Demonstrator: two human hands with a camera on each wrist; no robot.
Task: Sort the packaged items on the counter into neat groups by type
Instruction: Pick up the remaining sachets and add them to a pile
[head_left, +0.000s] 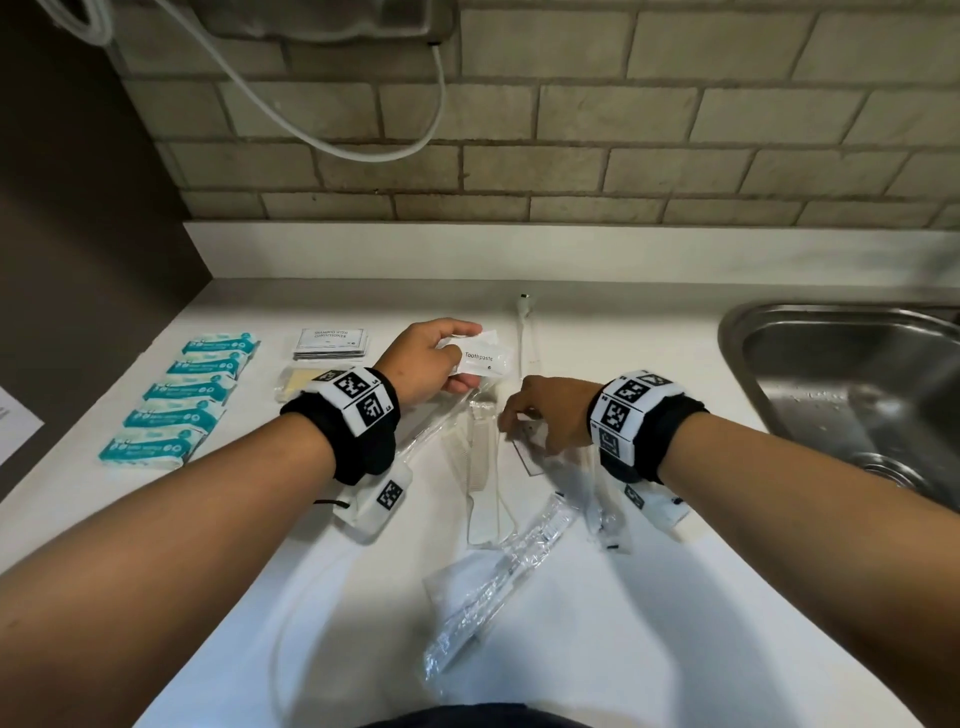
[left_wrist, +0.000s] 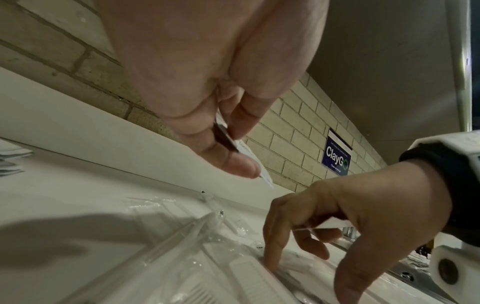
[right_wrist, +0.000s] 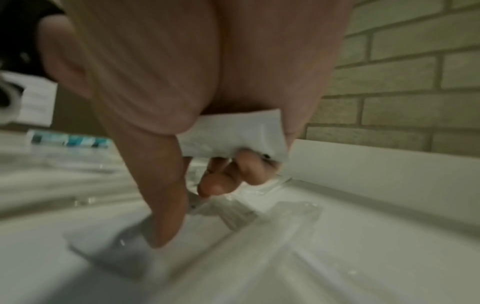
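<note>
My left hand (head_left: 460, 358) hovers above the white counter (head_left: 649, 364) and pinches a white sachet marked Toothpaste (head_left: 483, 357), seen edge-on in the left wrist view as the toothpaste sachet (left_wrist: 250, 157). My right hand (head_left: 514, 418) is low over a scatter of clear-wrapped items. Its curled fingers hold another white sachet (right_wrist: 233, 133) against the palm, while one finger (right_wrist: 163, 222) presses on a clear flat packet (right_wrist: 116, 244). A wrapped comb (head_left: 480, 467) lies between my hands and a wrapped toothbrush (head_left: 498, 571) lies nearer me.
Several teal packs (head_left: 176, 400) sit in a column at the left. Beside them are a stack of shampoo sachets (head_left: 332, 343) and a yellowish packet (head_left: 298, 384). A steel sink (head_left: 841, 395) is at the right, a brick wall behind, a paper sheet (head_left: 10, 421) far left.
</note>
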